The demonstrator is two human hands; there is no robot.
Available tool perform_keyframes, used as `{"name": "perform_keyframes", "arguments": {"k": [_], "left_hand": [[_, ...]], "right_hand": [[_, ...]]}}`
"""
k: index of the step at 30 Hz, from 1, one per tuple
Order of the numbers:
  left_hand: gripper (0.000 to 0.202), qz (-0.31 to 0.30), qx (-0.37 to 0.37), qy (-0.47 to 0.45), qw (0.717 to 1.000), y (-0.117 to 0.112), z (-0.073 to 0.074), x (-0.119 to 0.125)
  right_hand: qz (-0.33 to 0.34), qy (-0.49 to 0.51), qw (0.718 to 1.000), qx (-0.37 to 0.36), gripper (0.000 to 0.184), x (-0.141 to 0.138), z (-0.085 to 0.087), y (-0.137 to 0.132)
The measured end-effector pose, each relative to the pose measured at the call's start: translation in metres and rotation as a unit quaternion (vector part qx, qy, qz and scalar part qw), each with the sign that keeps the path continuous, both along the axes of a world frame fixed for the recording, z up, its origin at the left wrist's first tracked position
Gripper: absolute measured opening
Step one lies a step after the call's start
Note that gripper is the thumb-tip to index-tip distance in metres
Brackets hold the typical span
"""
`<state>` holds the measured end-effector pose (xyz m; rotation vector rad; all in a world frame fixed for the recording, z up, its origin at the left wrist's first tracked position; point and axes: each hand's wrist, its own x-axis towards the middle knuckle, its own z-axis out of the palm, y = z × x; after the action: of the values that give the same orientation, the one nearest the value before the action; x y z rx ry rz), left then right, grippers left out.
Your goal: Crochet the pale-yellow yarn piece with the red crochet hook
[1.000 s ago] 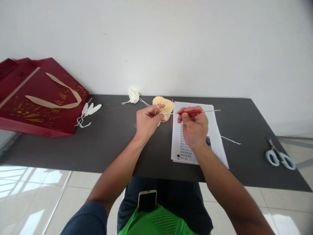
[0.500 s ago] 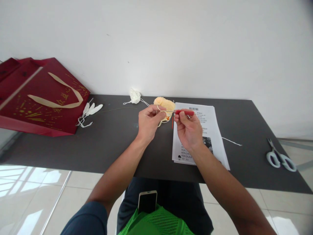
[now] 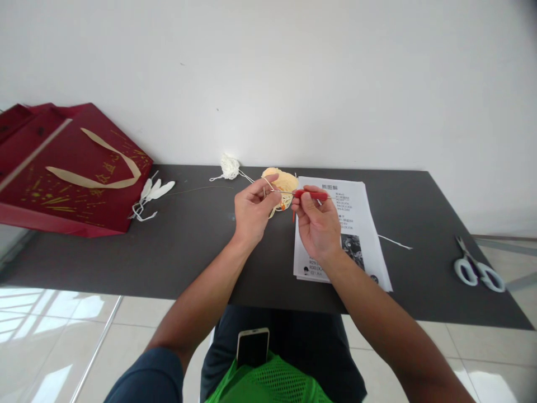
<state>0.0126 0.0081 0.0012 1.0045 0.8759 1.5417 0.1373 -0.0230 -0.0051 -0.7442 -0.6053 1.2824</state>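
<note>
My left hand [image 3: 250, 208] is closed, pinching cream yarn and a small peach crocheted piece [image 3: 283, 182] above the dark table [image 3: 188, 246]. My right hand [image 3: 316, 221] is closed on a crochet hook with a red handle [image 3: 309, 194]; its metal tip points left into the crocheted piece. The two hands are close together, almost touching. Beneath my right hand lies a printed pattern sheet [image 3: 356, 224].
A small white yarn ball [image 3: 229, 165] sits at the table's back edge. A red gift bag [image 3: 69, 168] lies at the left with white petal-shaped pieces [image 3: 151, 193] beside it. Scissors [image 3: 476, 268] lie at the far right. A phone [image 3: 252, 346] rests on my lap.
My right hand has moved left toward my left hand, pushing the hook's tip into the crocheted piece. The hook's rear metal end no longer sticks out over the paper.
</note>
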Motion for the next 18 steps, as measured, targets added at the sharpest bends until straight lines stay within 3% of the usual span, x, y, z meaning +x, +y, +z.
{"name": "perform_keyframes", "arguments": {"k": [9, 12, 18], "left_hand": [[0.039, -0.016, -0.009, 0.029, 0.999, 0.001, -0.003, 0.001], [0.037, -0.026, -0.028, 0.009, 0.999, 0.000, -0.001, 0.002], [0.039, -0.051, -0.087, -0.085, 0.991, -0.001, 0.001, 0.004]], "right_hand": [[-0.007, -0.033, 0.999, 0.041, 0.010, 0.000, -0.001, 0.000], [-0.034, -0.087, 0.994, 0.055, 0.011, -0.001, -0.001, -0.003], [-0.128, -0.303, 0.938, 0.109, 0.013, -0.003, -0.003, -0.014]]}}
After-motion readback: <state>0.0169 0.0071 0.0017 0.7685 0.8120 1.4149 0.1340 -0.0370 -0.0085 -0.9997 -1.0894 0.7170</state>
